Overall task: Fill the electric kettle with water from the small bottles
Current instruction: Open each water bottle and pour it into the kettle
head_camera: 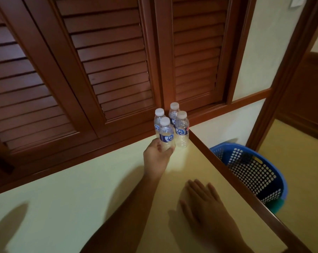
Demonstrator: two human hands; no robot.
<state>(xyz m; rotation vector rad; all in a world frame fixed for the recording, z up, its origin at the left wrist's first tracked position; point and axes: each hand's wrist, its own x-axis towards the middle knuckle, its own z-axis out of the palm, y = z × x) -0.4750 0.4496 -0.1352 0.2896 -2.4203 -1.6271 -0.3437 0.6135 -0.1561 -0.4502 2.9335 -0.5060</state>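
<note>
— What lies closest to you?
— The right hand (203, 203), palm down on the countertop (63, 189). Its fingers are straight and a little spread, holding nothing. It sits nearer the camera than the front bottle (166, 136), and to that bottle's right.
— And around that bottle, left to right?
— Dark louvred wooden shutters (108, 61) run to its left and behind it. The left hand (156, 154) meets it from the lower left, fingers curled round its lower part and hiding its base. Three other small bottles (182, 132) crowd it from behind and from the right. I cannot tell whether they touch it. Further right and lower, past the counter's wooden edge, a blue perforated basket (275, 172) stands on the floor.
— The surface, the room?
— The top is pale yellow, edged in brown wood. A cream wall (260, 52) and a wooden door frame (291, 70) stand to the bottle's right.
— How does it stand?
— Upright near the counter's far corner, with its long axis vertical, the white cap on top and the blue label toward the camera.
</note>
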